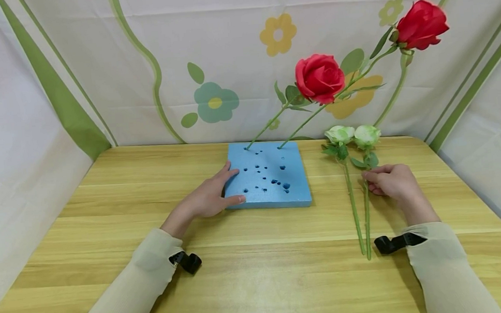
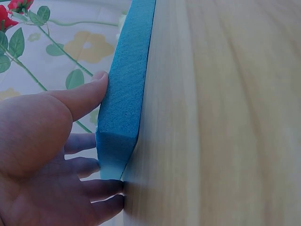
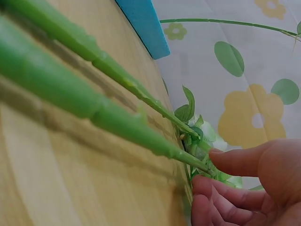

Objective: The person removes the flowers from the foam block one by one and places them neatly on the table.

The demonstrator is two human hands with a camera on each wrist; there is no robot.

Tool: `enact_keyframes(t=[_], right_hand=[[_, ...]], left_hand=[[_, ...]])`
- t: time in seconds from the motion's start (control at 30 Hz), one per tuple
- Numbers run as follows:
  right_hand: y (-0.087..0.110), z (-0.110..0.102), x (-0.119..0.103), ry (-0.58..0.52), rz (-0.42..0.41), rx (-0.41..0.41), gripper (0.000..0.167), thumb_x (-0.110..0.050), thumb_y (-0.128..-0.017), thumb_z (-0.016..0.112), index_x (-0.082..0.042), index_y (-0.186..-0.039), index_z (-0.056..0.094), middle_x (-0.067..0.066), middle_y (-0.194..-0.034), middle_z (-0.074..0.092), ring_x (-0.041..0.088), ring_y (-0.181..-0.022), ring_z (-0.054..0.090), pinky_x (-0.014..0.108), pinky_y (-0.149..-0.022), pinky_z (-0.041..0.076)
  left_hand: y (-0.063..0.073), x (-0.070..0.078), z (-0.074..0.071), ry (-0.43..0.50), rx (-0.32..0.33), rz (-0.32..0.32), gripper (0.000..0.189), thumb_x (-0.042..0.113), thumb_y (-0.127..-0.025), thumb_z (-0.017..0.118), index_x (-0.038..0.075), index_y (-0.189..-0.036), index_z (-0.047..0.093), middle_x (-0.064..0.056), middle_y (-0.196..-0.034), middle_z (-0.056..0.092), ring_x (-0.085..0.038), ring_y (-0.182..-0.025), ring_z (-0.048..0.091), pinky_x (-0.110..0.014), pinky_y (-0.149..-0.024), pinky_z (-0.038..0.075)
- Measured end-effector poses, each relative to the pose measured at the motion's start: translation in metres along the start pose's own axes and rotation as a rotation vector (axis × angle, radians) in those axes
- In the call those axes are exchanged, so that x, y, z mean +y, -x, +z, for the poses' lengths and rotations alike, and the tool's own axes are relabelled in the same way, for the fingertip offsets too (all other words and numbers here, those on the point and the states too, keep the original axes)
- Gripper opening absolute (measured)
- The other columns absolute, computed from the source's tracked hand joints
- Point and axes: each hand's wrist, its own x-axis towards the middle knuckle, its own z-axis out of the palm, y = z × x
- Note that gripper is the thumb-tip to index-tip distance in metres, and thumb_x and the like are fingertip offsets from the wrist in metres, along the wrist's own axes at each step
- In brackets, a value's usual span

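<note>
My left hand (image 1: 211, 194) rests against the left side of a blue foam block (image 1: 267, 196) dotted with holes. Its thumb lies on the top face near the front corner, and the other fingers reach along the side, as the left wrist view also shows. Two red roses, one nearer (image 1: 320, 78) and one taller (image 1: 422, 24), stand tilted to the right with their stems in the block's back holes. To the right, my right hand (image 1: 394, 185) pinches the stem of a pale green-white rose (image 1: 367, 136) between thumb and fingers, just below its leaves. A second pale rose (image 1: 339, 134) lies beside it.
Everything is on a light wooden table (image 1: 258, 272). Behind it hangs a white cloth (image 1: 244, 69) printed with flowers and green vines, and more cloth closes both sides. The two pale roses' stems run toward the table's front.
</note>
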Motion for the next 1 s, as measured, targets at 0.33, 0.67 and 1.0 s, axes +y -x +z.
enact_keyframes(t=[0.33,0.67,1.0], right_hand=[[0.006,-0.004,-0.004,0.001,-0.032,0.101,0.054,-0.036,-0.105,0.066,0.007,-0.138,0.063,-0.009,-0.087,0.073,0.003,-0.075,0.072,0.026,-0.072,0.064],[0.015,0.000,-0.020,-0.015,-0.187,0.150,0.049,-0.035,-0.105,0.066,0.004,-0.135,0.065,-0.023,-0.079,0.069,0.001,-0.077,0.071,0.021,-0.073,0.061],[0.022,0.011,-0.036,-0.087,-0.306,0.152,0.046,-0.028,-0.105,0.068,0.007,-0.135,0.064,-0.029,-0.078,0.068,-0.002,-0.075,0.070,0.017,-0.071,0.061]], left_hand=[[0.001,0.001,0.000,0.001,-0.002,-0.005,0.087,0.049,-0.104,0.066,0.017,-0.171,0.022,-0.007,-0.181,-0.004,-0.036,-0.167,0.011,-0.060,-0.133,0.020],[0.002,0.001,0.000,0.007,0.001,0.005,0.087,0.048,-0.104,0.067,0.016,-0.172,0.021,-0.008,-0.181,-0.004,-0.036,-0.167,0.011,-0.059,-0.133,0.020],[0.002,0.001,0.001,0.015,0.002,-0.001,0.087,0.047,-0.104,0.067,0.017,-0.172,0.020,-0.006,-0.181,-0.005,-0.035,-0.167,0.011,-0.059,-0.133,0.020]])
